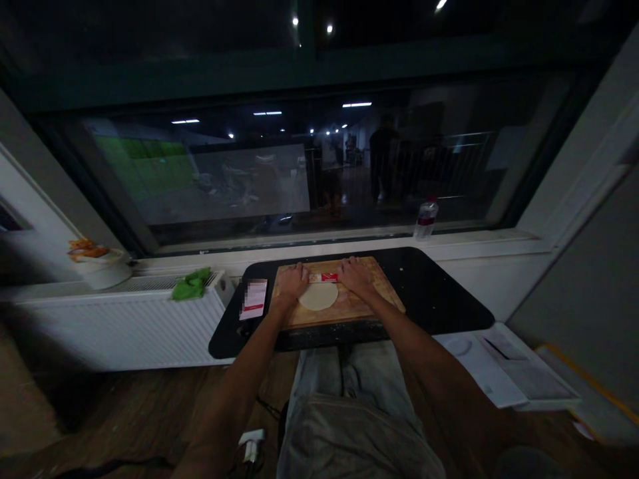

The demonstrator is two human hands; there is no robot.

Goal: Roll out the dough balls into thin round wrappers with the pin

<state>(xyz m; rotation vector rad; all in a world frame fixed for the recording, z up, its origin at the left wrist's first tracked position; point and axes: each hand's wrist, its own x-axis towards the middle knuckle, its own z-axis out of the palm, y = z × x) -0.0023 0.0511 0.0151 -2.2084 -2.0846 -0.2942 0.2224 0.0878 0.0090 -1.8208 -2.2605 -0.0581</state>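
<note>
A round, flat sheet of dough (318, 297) lies on a wooden board (384, 293). Across the dough's far edge runs a red-and-white printed roll (324, 277), its ends covered by my hands. My left hand (294, 279) is closed over the left end, and my right hand (355, 274) over the right end. Both sets of fingers point away from me and curl over the roll. What the roll is made of cannot be made out.
The board sits on a black table (439, 293). A phone (254, 299) lies left of the board. A water bottle (425, 219) stands on the windowsill behind. A green cloth (191, 284) and a white pot (102, 268) rest by the radiator (150, 332); a white box (514, 366) is low right.
</note>
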